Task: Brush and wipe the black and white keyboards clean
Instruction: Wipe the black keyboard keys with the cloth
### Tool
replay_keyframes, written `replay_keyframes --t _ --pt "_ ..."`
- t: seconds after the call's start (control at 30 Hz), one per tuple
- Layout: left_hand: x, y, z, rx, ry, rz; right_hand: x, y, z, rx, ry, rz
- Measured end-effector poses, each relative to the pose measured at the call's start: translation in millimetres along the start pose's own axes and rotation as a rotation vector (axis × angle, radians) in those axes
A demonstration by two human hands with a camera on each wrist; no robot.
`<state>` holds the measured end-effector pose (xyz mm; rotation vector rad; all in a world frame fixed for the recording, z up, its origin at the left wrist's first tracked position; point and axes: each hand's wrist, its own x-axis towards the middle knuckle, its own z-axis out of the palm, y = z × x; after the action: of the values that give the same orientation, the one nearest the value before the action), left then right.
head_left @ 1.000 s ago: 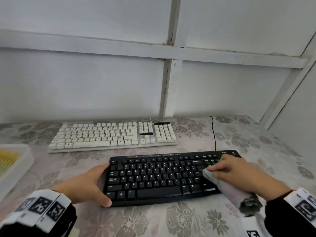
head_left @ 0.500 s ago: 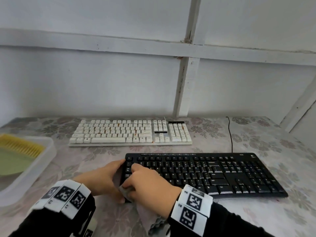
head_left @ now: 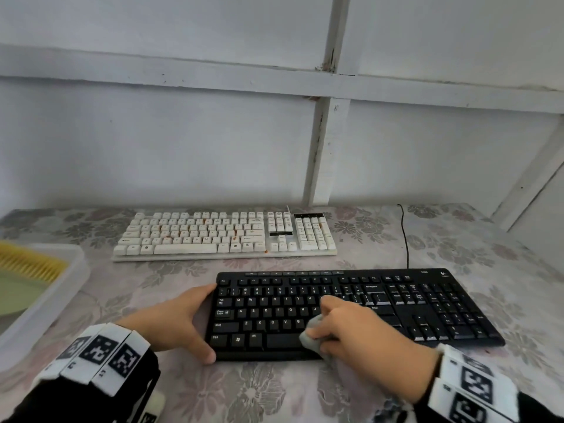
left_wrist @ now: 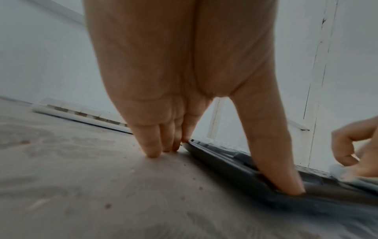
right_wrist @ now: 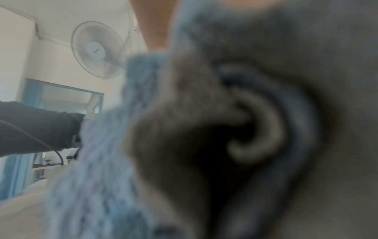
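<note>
From the head camera, the black keyboard (head_left: 351, 312) lies near the front of the floral tabletop (head_left: 457, 248), with the white keyboard (head_left: 225, 236) beyond it toward the wall, apart from it. The left hand (head_left: 174, 322) braces the black keyboard's left end, fingers straight along its far-left edge and thumb at the near-left corner. The right hand (head_left: 357, 331) rests over the middle keys, its fingers curled round a grey cloth (head_left: 311, 334) pressed onto the space bar area. At the far left sits a clear plastic tray (head_left: 61, 288) holding a yellow-bristled brush (head_left: 30, 265).

The left wrist camera shows the left hand (left_wrist: 184, 80) spread narrow, three fingertips (left_wrist: 152, 152) on the tabletop (left_wrist: 81, 186) and the thumb against the black keyboard (left_wrist: 235, 163).

The right wrist camera is filled by the blurred grey-blue cloth (right_wrist: 225, 129); a wall fan (right_wrist: 96, 50) hangs behind.
</note>
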<state>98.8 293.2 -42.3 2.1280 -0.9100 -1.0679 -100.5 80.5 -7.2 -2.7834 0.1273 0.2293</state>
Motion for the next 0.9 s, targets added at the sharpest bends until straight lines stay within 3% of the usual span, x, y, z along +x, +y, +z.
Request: replay_keyframes --t 0.2,0.37,0.53,0.67,0.8,0.9 --pt "1 -1 0 -0.011 0.007 -0.001 -15 18 -17 -0.154 -0.048 0.144" --pt "-1 -1 0 0.004 0.031 -0.012 27 -47 -8 0.045 0.008 -0.107" --pt "-1 11 3 0.027 0.043 0.051 74 -90 25 -0.055 0.024 -0.202" --pt "1 11 4 -0.03 0.044 0.067 67 -89 33 -0.132 0.001 -0.223" --pt "1 6 3 -0.035 0.046 -0.004 54 -72 29 -0.124 -0.001 -0.214" --pt "0 3 1 -0.021 0.029 -0.023 37 -51 22 -0.101 -0.013 -0.149"
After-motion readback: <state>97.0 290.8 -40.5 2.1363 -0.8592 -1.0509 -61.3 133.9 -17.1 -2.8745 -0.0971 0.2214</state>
